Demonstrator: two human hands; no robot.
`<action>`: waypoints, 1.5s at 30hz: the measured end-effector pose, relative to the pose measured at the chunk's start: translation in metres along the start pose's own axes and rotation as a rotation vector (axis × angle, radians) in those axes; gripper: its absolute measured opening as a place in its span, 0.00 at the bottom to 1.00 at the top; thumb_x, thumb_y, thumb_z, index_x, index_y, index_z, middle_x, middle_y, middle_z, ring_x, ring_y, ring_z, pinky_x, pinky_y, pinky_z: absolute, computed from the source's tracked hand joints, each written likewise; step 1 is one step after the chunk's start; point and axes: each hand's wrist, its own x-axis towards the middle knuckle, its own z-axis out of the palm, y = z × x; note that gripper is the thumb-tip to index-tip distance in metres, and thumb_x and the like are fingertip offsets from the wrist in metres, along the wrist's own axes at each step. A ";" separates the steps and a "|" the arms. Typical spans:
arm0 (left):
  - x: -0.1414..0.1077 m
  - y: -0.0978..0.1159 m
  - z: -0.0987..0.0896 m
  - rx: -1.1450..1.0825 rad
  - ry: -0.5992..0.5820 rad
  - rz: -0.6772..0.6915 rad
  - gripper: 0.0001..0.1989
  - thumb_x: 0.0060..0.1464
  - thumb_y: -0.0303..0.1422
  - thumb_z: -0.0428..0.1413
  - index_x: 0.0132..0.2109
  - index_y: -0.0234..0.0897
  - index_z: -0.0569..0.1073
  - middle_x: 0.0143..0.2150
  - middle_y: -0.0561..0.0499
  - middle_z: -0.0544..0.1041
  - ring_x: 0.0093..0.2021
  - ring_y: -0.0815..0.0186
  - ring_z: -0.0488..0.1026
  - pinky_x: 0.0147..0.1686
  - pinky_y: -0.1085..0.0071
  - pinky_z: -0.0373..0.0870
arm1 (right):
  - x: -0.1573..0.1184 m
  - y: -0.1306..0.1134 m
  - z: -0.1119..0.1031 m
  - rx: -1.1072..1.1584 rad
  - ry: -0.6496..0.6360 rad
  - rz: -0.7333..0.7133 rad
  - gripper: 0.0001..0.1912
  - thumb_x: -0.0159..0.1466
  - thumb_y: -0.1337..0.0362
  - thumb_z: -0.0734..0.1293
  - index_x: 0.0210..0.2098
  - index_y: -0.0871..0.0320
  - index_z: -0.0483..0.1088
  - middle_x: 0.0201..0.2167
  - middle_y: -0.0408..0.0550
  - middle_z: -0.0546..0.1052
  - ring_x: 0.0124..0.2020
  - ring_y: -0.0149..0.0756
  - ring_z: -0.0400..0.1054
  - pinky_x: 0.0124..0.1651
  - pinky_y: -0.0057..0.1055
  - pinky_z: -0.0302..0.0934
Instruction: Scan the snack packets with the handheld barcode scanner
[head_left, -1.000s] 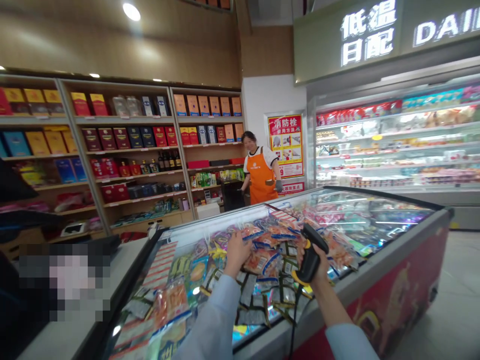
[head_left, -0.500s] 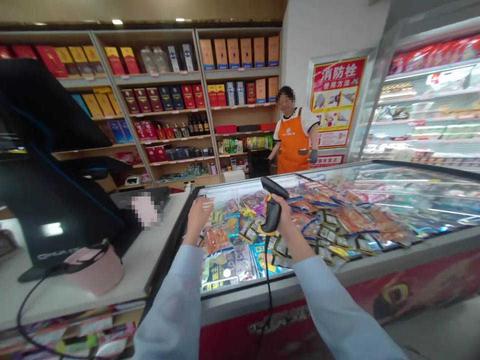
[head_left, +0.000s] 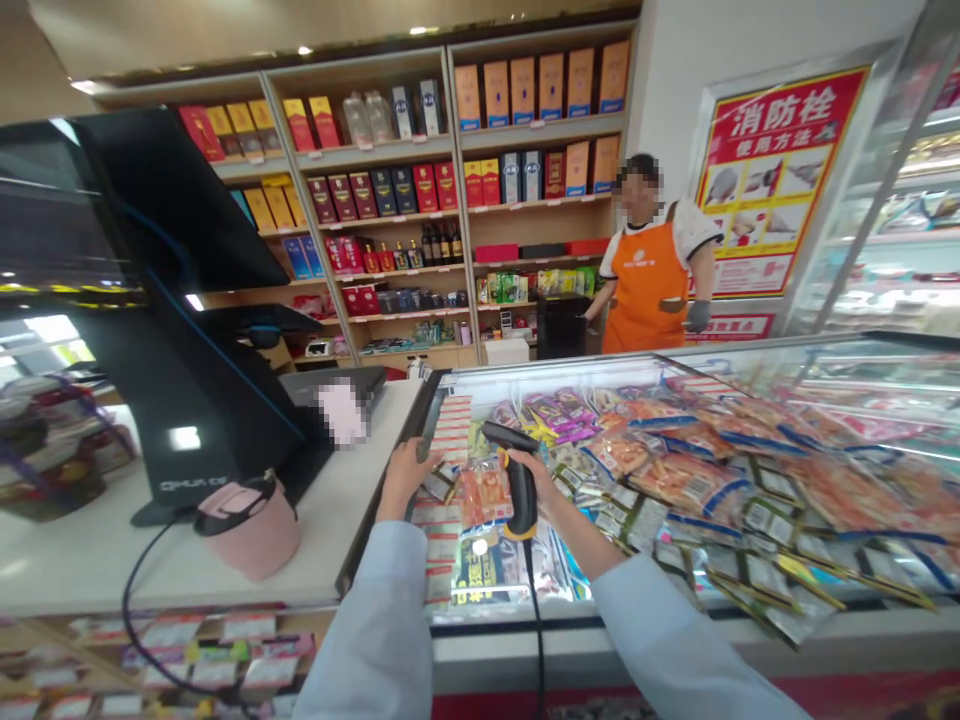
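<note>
My right hand (head_left: pixel 534 482) is wrapped round the handle of a black and yellow barcode scanner (head_left: pixel 520 490), whose head points left over the freezer (head_left: pixel 480 630). Its black cable hangs down in front of the freezer. My left hand (head_left: pixel 409 478) is at the freezer's left edge, its fingers apart beside a small packet (head_left: pixel 442 484) and a strip of price labels (head_left: pixel 451 425); no object shows in its grasp. Between the hands lies an orange-red food packet (head_left: pixel 484 492) among many bagged foods.
On the white counter (head_left: pixel 375 440) at the left stand a black checkout screen (head_left: pixel 202 390) and a pink container (head_left: pixel 251 530). Behind the freezer stands a person in an orange apron (head_left: pixel 646 290). Stocked shelves (head_left: pixel 465 140) line the back wall.
The view has turned left, so the scene sits farther right. My left hand has come lower along the freezer's left edge. The scanner has moved lower over the packets, still held by my right hand.
</note>
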 end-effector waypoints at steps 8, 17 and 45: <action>-0.018 0.024 -0.014 0.381 -0.221 -0.052 0.29 0.43 0.50 0.62 0.47 0.34 0.72 0.48 0.38 0.76 0.52 0.47 0.69 0.49 0.61 0.63 | 0.004 0.005 -0.006 -0.006 0.006 -0.037 0.17 0.45 0.52 0.74 0.23 0.61 0.72 0.13 0.40 0.70 0.11 0.26 0.60 0.13 0.23 0.55; -0.018 0.050 0.003 -0.145 0.220 -0.057 0.29 0.50 0.34 0.61 0.59 0.42 0.67 0.50 0.44 0.71 0.47 0.60 0.73 0.46 0.65 0.69 | 0.000 0.003 -0.005 -0.006 0.032 -0.030 0.17 0.45 0.52 0.74 0.23 0.59 0.70 0.13 0.40 0.70 0.12 0.27 0.61 0.15 0.24 0.57; -0.022 0.052 -0.003 -0.739 0.311 0.045 0.40 0.56 0.38 0.56 0.70 0.44 0.47 0.58 0.44 0.72 0.55 0.59 0.73 0.56 0.61 0.68 | 0.006 0.004 -0.009 -0.351 -0.141 -0.262 0.15 0.47 0.55 0.74 0.29 0.59 0.73 0.18 0.40 0.70 0.19 0.28 0.59 0.24 0.27 0.52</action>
